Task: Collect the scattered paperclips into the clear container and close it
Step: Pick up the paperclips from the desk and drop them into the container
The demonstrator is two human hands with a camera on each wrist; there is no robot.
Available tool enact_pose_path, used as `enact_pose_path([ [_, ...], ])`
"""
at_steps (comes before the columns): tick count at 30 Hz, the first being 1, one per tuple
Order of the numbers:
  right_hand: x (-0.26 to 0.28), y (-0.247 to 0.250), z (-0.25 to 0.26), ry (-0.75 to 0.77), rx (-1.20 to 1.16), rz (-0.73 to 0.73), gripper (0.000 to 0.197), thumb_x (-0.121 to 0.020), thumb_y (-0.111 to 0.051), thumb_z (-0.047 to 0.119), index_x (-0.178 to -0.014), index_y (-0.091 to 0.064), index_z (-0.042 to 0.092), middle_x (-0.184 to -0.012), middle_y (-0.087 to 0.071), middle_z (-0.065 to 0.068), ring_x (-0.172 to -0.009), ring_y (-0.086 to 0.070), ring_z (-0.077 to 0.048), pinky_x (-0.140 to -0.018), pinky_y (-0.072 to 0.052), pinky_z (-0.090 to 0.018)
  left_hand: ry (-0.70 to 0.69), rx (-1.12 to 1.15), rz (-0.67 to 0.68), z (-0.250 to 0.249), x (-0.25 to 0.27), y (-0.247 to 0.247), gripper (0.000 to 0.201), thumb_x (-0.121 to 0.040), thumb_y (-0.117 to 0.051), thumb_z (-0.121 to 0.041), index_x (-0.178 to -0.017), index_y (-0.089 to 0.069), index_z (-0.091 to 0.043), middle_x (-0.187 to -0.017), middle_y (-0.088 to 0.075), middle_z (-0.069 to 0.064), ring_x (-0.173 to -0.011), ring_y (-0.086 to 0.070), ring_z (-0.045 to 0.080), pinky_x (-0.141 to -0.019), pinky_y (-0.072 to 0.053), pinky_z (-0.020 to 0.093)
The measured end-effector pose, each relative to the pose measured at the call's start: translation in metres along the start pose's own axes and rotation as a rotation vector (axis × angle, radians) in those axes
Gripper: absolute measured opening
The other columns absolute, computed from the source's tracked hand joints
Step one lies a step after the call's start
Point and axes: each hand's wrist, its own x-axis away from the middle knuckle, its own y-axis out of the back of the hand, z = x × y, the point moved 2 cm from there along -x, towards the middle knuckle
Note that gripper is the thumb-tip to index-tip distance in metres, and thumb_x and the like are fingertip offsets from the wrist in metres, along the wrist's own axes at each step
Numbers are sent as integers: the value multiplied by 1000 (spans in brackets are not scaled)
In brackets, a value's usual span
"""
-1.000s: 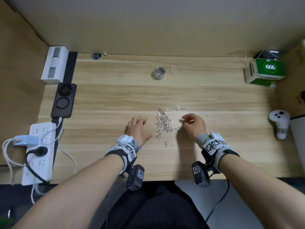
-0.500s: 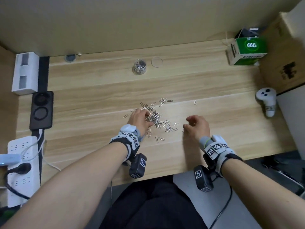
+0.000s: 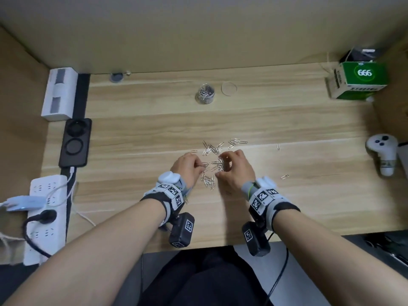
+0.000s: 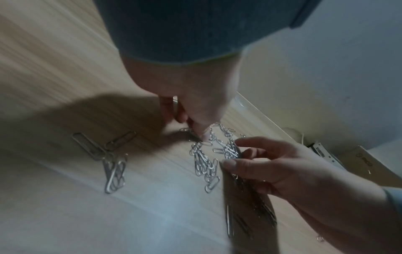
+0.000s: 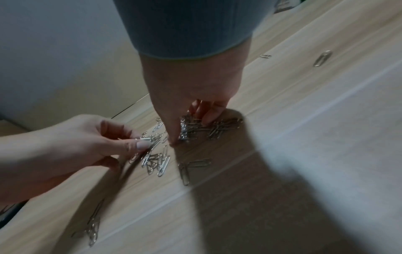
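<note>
You're mid-gather: left hand (image 3: 187, 167) & right hand (image 3: 235, 167) each pinch paperclips (image 3: 213, 151) from the tabletop (image 3: 287, 120) pile; next, carry them to the open container (image 3: 205, 93) w/o dropping any.

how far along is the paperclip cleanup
Partly done. The clear container already holds some clips, its lid lying off beside it. In hand: the left hand and right hand each pinch clips from the pile. Left: most of the pile, two stray clips to the right, then closing.
</note>
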Motion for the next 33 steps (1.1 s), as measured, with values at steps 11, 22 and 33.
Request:
enact_pose_path([
  [11,-30,6,12,-162,-170,100,23,-67,-88,35,-75,-75,17,-72,-73,1,-68,-62,-11,-69,-53,-30,139,210,-76,14,-21,20,10,-74,-79,-31,-75,-72,-25,-65,-62,-10,-69,-61,13,-65,-49,26],
  [22,-82,59,24,-333,-514,300,9,-90,-63,7,-82,-68,9,-66,-56,-1,-60,-48,-11,-54,-39,-20,178,355,-117,-24,-103,48,9,-74,-79,-26,-74,-70,-25,-64,-64,-9,-67,-64,16,-65,-52,29],
  [33,-142,76,49,-447,-664,313,21,-68,-46,31,-54,-37,18,-47,-24,4,-40,-17,-14,-46,-13,-20,225,506,-194,-40,-197,66,6,-68,-77,-31,-69,-71,-31,-63,-70,-2,-56,-64,19,-60,-57,38],
])
